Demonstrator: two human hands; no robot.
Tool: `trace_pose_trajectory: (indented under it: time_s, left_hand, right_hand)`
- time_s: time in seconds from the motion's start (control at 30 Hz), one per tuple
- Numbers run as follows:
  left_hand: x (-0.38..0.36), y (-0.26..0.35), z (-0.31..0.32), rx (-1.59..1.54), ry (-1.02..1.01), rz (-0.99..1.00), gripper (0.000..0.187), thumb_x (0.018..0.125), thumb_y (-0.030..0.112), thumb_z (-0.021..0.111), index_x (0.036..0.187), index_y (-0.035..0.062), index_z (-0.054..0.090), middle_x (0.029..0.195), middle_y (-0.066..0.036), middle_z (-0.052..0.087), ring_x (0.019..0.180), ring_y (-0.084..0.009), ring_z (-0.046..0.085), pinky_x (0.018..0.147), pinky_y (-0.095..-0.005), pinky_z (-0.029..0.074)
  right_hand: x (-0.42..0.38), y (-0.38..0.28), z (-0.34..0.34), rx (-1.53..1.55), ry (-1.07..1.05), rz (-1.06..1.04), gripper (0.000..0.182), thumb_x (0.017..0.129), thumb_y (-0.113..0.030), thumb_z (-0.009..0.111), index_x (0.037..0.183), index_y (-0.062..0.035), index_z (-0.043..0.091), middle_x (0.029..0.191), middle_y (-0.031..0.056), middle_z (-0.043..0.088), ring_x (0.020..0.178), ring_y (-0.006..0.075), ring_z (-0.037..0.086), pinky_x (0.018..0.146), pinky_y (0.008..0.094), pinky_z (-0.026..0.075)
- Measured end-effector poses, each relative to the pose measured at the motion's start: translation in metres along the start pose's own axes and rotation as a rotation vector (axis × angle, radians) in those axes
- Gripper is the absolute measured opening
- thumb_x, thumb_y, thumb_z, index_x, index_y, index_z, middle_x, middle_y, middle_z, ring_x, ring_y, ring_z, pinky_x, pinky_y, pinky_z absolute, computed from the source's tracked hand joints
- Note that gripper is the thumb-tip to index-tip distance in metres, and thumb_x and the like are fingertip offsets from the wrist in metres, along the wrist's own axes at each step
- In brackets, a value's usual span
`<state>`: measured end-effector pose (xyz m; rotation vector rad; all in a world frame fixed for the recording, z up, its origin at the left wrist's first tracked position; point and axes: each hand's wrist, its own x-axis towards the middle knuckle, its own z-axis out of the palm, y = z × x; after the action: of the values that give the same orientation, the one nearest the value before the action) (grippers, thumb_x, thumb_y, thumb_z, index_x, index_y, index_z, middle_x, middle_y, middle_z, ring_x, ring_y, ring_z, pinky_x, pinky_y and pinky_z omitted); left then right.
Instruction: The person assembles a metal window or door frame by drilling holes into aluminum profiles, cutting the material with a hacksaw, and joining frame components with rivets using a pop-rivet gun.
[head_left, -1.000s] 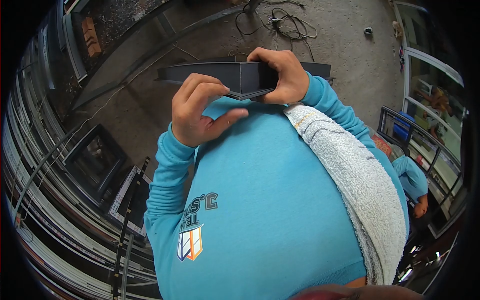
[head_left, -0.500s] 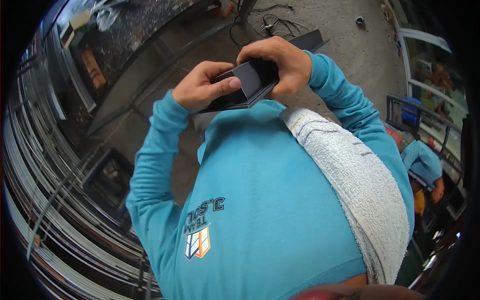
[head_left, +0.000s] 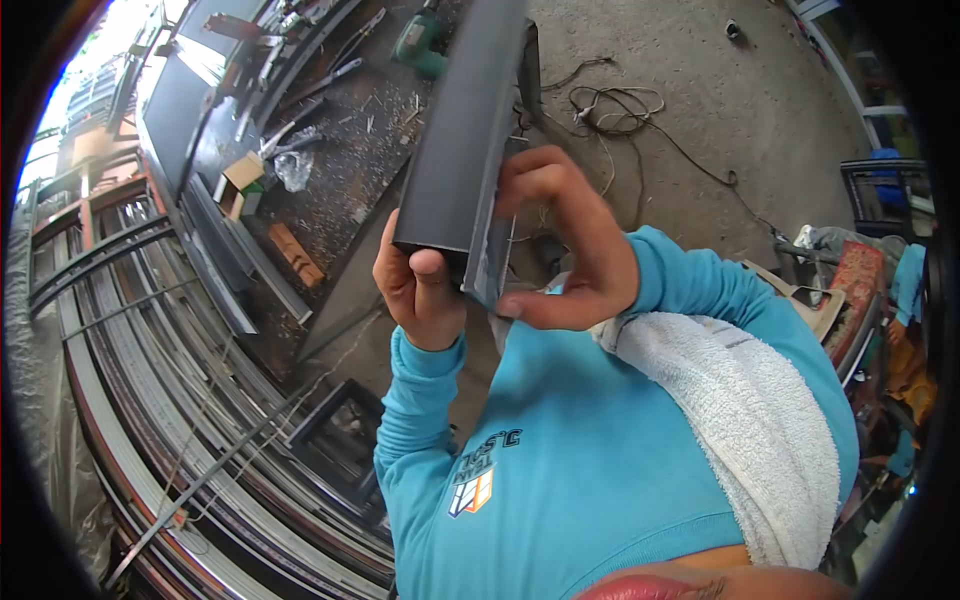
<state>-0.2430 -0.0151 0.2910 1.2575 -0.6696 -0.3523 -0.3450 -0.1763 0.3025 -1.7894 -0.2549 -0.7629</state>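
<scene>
A long dark grey metal profile extends away from my chest toward the top of the view, its near end hollow with a thin flange down the right side. My left hand holds that near end from the left and below, thumb on the lower edge. On the right, my right hand has its fingers curled against the flange and its thumb at the flange's near corner. The profile partly hides the fingertips of both hands.
At the upper left a littered workbench carries a green power drill, a brown block and tools. Long profiles fill a rack at left. Cables lie on the floor. Another person's sleeve shows at right.
The profile has swung from pointing right to pointing up and away, with its near end now facing me. Both hands have shifted their hold on it, and the view has turned toward the bench.
</scene>
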Motion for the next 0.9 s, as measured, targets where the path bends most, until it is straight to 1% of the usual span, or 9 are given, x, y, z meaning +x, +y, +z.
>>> trace_pose_trajectory:
  time_s: [0.23, 0.37, 0.5, 0.53, 0.63, 0.7, 0.77, 0.83, 0.9]
  left_hand:
    - [0.010, -0.006, 0.036, 0.290, 0.309, 0.132, 0.044, 0.106, 0.041, 0.042, 0.128, 0.0039, 0.046, 0.114, -0.010, 0.061, 0.100, -0.0165, 0.059, 0.090, -0.0353, 0.050]
    - [-0.006, -0.031, 0.056, 0.237, 0.269, 0.215, 0.039, 0.106, 0.029, 0.043, 0.135, 0.0027, 0.040, 0.125, -0.013, 0.054, 0.111, -0.0200, 0.056, 0.094, -0.0366, 0.047]
    - [-0.033, -0.039, 0.066, 0.401, 0.103, 0.252, 0.041, 0.103, 0.015, 0.047, 0.140, 0.0010, 0.035, 0.135, -0.014, 0.047, 0.117, -0.0244, 0.053, 0.099, -0.0373, 0.044]
    - [-0.039, -0.037, 0.062, 0.456, 0.050, 0.260, 0.050, 0.095, 0.008, 0.058, 0.140, -0.0028, 0.037, 0.132, -0.016, 0.052, 0.115, -0.0245, 0.056, 0.096, -0.0356, 0.046]
    - [-0.056, 0.003, 0.033, 0.685, -0.381, -0.060, 0.054, 0.088, 0.004, 0.067, 0.136, -0.0049, 0.044, 0.122, -0.017, 0.062, 0.108, -0.0220, 0.062, 0.090, -0.0338, 0.050]
    - [-0.052, 0.053, 0.023, 0.412, -0.473, -0.481, 0.052, 0.081, 0.013, 0.079, 0.124, -0.0045, 0.056, 0.102, -0.015, 0.068, 0.092, -0.0204, 0.067, 0.081, -0.0314, 0.052]
    - [-0.062, 0.065, 0.007, 0.628, -0.428, -0.065, 0.067, 0.070, 0.027, 0.089, 0.120, -0.0037, 0.056, 0.098, -0.014, 0.066, 0.083, -0.0255, 0.065, 0.075, -0.0342, 0.052]
    - [-0.048, 0.060, 0.021, 1.002, -0.175, 0.246, 0.074, 0.066, 0.036, 0.091, 0.119, -0.0016, 0.056, 0.100, -0.013, 0.064, 0.085, -0.0255, 0.061, 0.077, -0.0364, 0.050]
    - [-0.046, 0.037, 0.019, 1.007, -0.154, 0.154, 0.082, 0.058, 0.039, 0.093, 0.120, 0.0020, 0.054, 0.104, -0.013, 0.062, 0.092, -0.0285, 0.061, 0.079, -0.0397, 0.049]
  right_hand:
    - [0.029, 0.012, 0.005, 0.016, 0.162, -0.133, 0.041, 0.087, -0.016, 0.065, 0.119, 0.0060, 0.054, 0.114, 0.0215, 0.059, 0.103, 0.0309, 0.062, 0.088, 0.0368, 0.050]
    - [0.019, 0.018, 0.000, 0.009, 0.211, -0.120, 0.031, 0.094, -0.011, 0.052, 0.119, 0.0071, 0.057, 0.108, 0.0222, 0.065, 0.098, 0.0319, 0.068, 0.084, 0.0380, 0.054]
    - [0.005, 0.025, -0.005, 0.047, 0.228, 0.024, 0.024, 0.095, -0.008, 0.048, 0.112, 0.0047, 0.060, 0.095, 0.0181, 0.068, 0.084, 0.0301, 0.069, 0.075, 0.0358, 0.054]
    - [0.002, 0.031, -0.007, 0.038, 0.228, 0.030, 0.021, 0.095, -0.007, 0.051, 0.111, 0.0025, 0.061, 0.094, 0.0175, 0.068, 0.081, 0.0313, 0.069, 0.072, 0.0360, 0.054]
    - [-0.013, 0.043, -0.009, 0.011, 0.163, 0.087, 0.016, 0.094, -0.008, 0.054, 0.105, 0.0005, 0.063, 0.088, 0.0162, 0.066, 0.075, 0.0325, 0.066, 0.068, 0.0365, 0.053]
    - [-0.031, 0.050, -0.006, 0.034, 0.054, 0.161, 0.016, 0.093, -0.008, 0.054, 0.104, 0.0005, 0.063, 0.086, 0.0157, 0.065, 0.074, 0.0326, 0.064, 0.068, 0.0365, 0.053]
    - [-0.044, 0.051, 0.000, 0.059, -0.042, 0.177, 0.018, 0.092, -0.005, 0.052, 0.104, 0.0018, 0.063, 0.088, 0.0156, 0.065, 0.076, 0.0306, 0.065, 0.070, 0.0348, 0.052]
    - [-0.054, 0.049, 0.009, 0.086, -0.105, 0.174, 0.019, 0.091, -0.003, 0.051, 0.104, 0.0025, 0.064, 0.090, 0.0157, 0.065, 0.077, 0.0300, 0.065, 0.071, 0.0342, 0.052]
    - [-0.054, 0.049, 0.014, 0.091, -0.117, 0.136, 0.020, 0.089, -0.002, 0.052, 0.104, 0.0025, 0.064, 0.091, 0.0158, 0.066, 0.077, 0.0306, 0.065, 0.071, 0.0346, 0.052]
